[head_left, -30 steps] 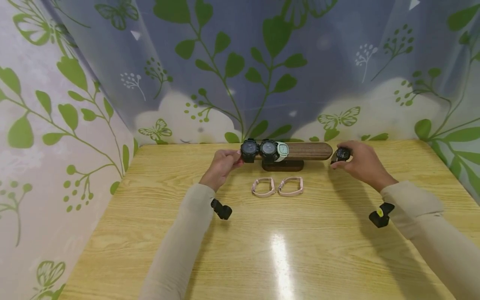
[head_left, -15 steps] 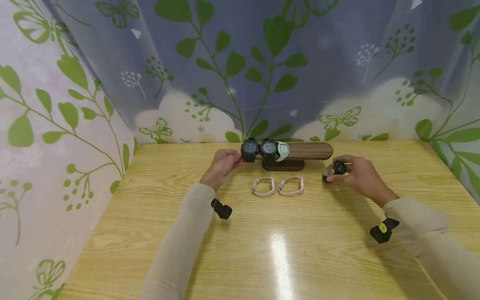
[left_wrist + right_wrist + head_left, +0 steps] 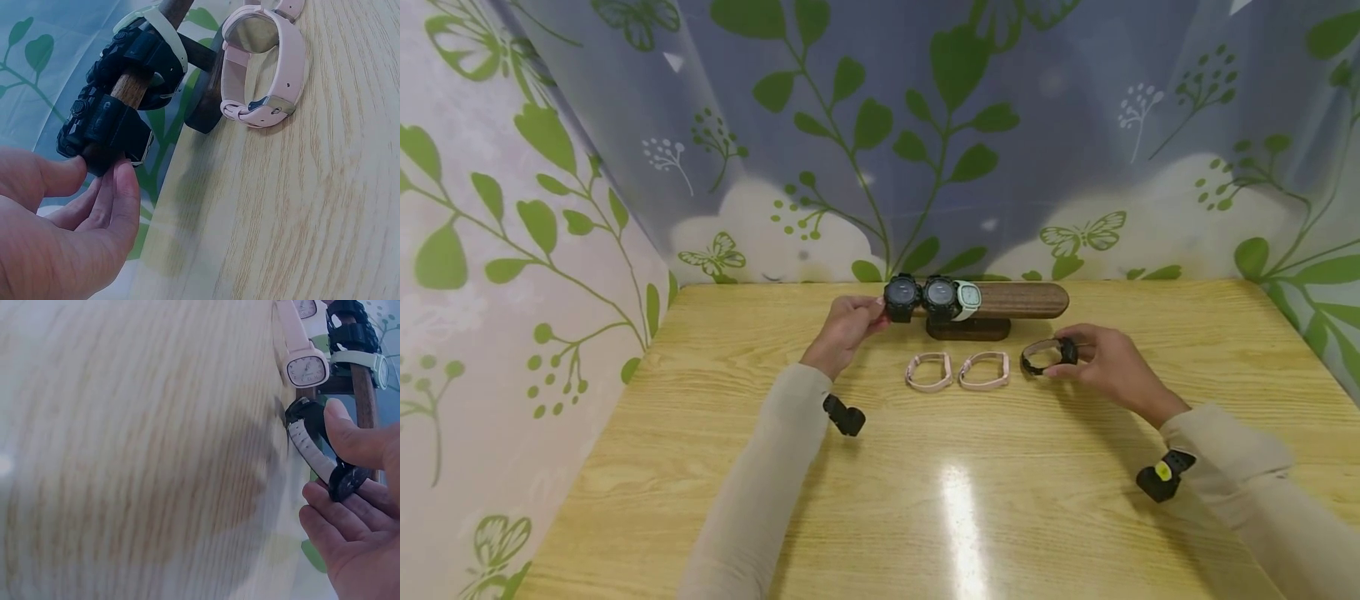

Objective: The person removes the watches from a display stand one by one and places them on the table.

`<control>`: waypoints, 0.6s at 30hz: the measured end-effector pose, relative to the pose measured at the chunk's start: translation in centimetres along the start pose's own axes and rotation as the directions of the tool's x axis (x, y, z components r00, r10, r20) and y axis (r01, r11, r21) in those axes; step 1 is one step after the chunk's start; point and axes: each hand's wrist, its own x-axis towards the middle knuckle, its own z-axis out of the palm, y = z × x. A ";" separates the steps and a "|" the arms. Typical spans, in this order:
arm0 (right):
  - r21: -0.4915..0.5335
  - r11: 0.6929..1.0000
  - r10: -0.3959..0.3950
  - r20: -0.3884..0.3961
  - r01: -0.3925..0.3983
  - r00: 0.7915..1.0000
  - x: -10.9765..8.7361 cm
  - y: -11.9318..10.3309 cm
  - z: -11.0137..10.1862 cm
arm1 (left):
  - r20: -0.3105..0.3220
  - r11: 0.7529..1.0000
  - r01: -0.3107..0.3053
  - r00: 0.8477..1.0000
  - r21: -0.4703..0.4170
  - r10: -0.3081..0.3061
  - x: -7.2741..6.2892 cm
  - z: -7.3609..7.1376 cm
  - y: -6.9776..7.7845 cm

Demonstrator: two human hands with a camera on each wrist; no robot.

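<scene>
My left hand (image 3: 844,333) pinches the left end of a dark wooden watch stand (image 3: 1026,301), thumb and fingers at the bar's tip. Next to those fingers, two black digital watches (image 3: 901,295) and a pale green watch (image 3: 968,297) are strapped round the bar. To the right of the stand, my right hand (image 3: 1105,362) holds a black wristwatch (image 3: 1067,351) by its case, between thumb and fingers. Its closed strap loop points left, low over the table. In the right wrist view the strap's lining (image 3: 309,450) looks pale.
Two pink watches (image 3: 928,372) with looped straps stand on the wooden table (image 3: 880,492), in front of the stand's base (image 3: 967,329). A patterned curtain (image 3: 850,167) hangs right behind the table's far edge. Each sleeve carries a small black wrist camera (image 3: 846,416).
My right hand has brought the black watch down and left, from beside the bar's right end to near the pink watches, turning it so the strap loop shows. My left hand stays put.
</scene>
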 end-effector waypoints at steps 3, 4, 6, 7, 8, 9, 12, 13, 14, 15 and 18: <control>0.001 1.000 -0.008 0.014 0.008 1.000 -0.1 0.0 0.2 | 0.001 1.000 0.002 1.000 0.008 -0.002 0.0 0.0 0.0; -0.004 1.000 -0.012 0.018 0.012 1.000 -0.1 0.0 0.3 | 0.001 1.000 0.003 1.000 0.009 -0.003 0.0 0.0 0.0; -0.016 1.000 -0.017 0.028 0.018 0.999 -0.1 0.1 0.4 | 0.001 1.000 0.006 1.000 0.010 -0.006 0.0 0.0 0.0; -0.022 1.000 -0.021 0.034 0.022 0.999 -0.1 0.1 0.5 | 0.002 1.000 0.008 1.000 0.010 -0.008 0.0 0.0 0.0; -0.027 0.999 -0.024 0.041 0.025 0.999 -0.1 0.1 0.5 | 0.002 1.000 0.009 1.000 0.009 -0.009 0.0 0.0 0.0; -0.031 0.999 -0.026 0.047 0.027 0.999 -0.2 0.1 0.6 | 0.001 1.000 0.010 1.000 0.007 -0.010 0.0 0.0 0.1; -0.042 0.999 -0.030 0.060 0.033 0.998 -0.2 0.2 0.7 | 0.002 1.000 0.008 1.000 0.006 -0.008 0.0 0.0 0.0; -0.050 0.998 -0.034 0.060 0.037 0.998 -0.2 0.1 0.8 | 0.004 1.000 0.006 1.000 0.005 -0.006 0.0 0.0 0.0; -0.058 0.997 -0.039 0.059 0.042 0.998 -0.2 0.1 0.8 | 0.004 1.000 0.003 1.000 0.006 -0.003 0.0 0.0 0.0; -0.066 0.997 -0.045 0.057 0.049 0.997 -0.2 0.1 0.9 | 0.004 1.000 0.002 1.000 0.007 -0.002 0.0 0.0 0.0; -0.088 0.994 -0.061 0.052 0.065 0.997 -0.1 0.0 1.0 | 0.003 1.000 0.005 1.000 0.008 -0.005 0.0 0.0 0.0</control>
